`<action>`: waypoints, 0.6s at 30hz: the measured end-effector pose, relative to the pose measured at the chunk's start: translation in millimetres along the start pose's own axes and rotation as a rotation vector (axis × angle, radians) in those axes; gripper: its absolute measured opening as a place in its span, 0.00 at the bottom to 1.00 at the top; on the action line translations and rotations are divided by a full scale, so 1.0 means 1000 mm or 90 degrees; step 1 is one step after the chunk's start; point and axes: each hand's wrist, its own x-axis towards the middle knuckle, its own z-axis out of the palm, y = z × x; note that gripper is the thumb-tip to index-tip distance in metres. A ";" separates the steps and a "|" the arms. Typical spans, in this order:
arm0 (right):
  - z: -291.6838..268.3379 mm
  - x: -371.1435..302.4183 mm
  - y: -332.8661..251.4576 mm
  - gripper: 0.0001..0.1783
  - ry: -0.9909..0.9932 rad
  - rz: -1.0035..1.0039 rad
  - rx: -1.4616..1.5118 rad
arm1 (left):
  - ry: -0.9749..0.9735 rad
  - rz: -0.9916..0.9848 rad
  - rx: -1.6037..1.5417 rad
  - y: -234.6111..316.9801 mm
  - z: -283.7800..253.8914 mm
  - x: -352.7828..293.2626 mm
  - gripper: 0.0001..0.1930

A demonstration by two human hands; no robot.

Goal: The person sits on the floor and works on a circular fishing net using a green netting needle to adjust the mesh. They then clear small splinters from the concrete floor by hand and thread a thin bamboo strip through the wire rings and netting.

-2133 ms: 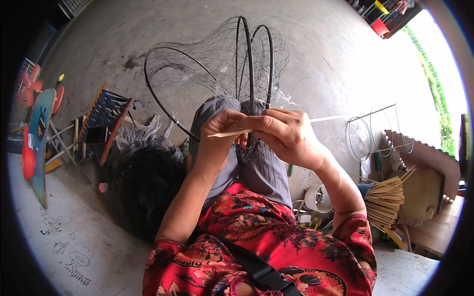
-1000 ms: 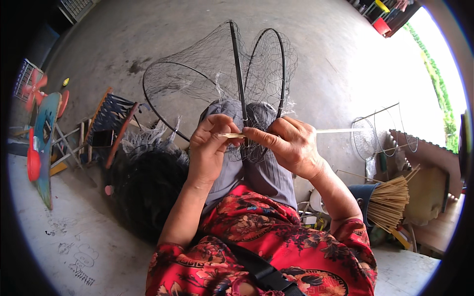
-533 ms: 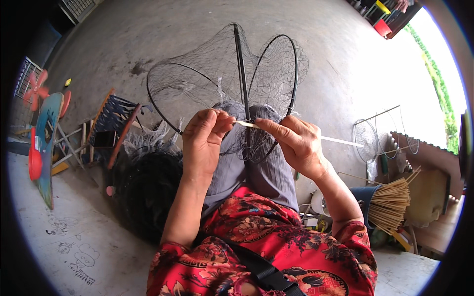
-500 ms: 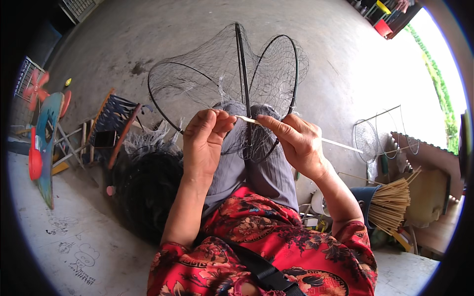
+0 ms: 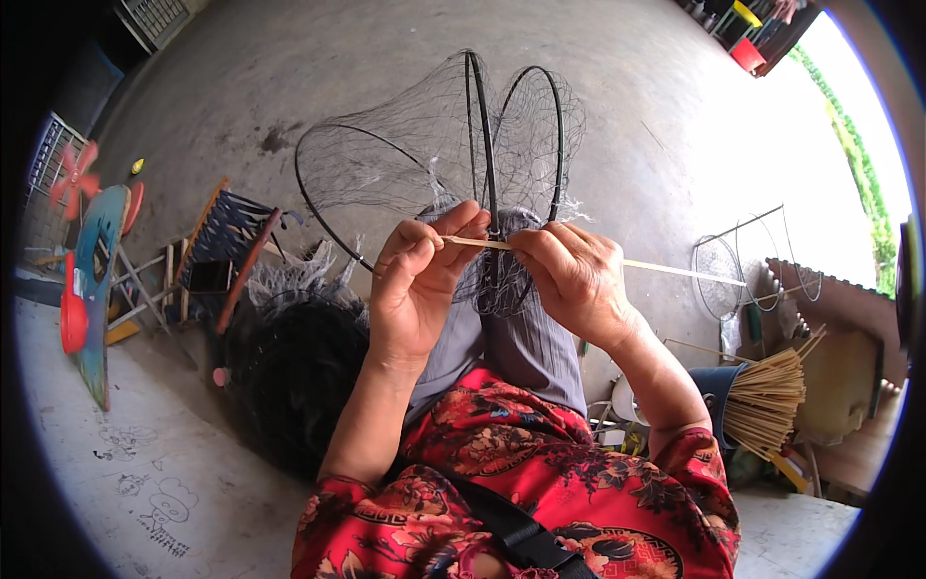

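A thin, pale strip of wood or bamboo (image 5: pixel 680 271) runs across in front of me, held by both hands. Its left end is between the thumb and fingers of my left hand (image 5: pixel 410 299), with the other fingers raised. My right hand (image 5: pixel 577 280) is closed round it further along, and the long rest sticks out to the right. Just beyond my hands, a fine dark net (image 5: pixel 386 159) on black hoops (image 5: pixel 489 145) stands against my knees. Its near part hangs between my hands, partly hidden by them. Whitish strands cling to the mesh.
At my left lies a dark heap (image 5: pixel 294 381) with whitish strands beside it. A folding chair (image 5: pixel 231 222) with a phone (image 5: pixel 209 276) and a blue board (image 5: pixel 101 280) stand further left. On the right are a bucket (image 5: pixel 712 386) of thin sticks (image 5: pixel 767 399) and another hooped net (image 5: pixel 719 275).
My left hand has moved a little right and now pinches the strip's end. The strip reaches further out to the right. The net's hoops have shifted slightly.
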 end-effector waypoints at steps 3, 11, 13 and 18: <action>0.006 0.000 -0.006 0.07 0.024 0.032 0.034 | 0.028 0.008 -0.098 -0.002 0.005 0.001 0.05; 0.005 0.004 -0.022 0.08 0.017 0.023 0.031 | 0.016 0.054 -0.106 0.002 0.006 -0.003 0.05; 0.007 0.004 -0.022 0.10 0.045 0.046 0.057 | 0.005 0.058 -0.114 0.000 0.007 -0.003 0.05; 0.017 0.017 -0.029 0.22 0.066 -0.007 0.131 | 0.088 -0.018 -0.046 -0.023 0.012 -0.010 0.07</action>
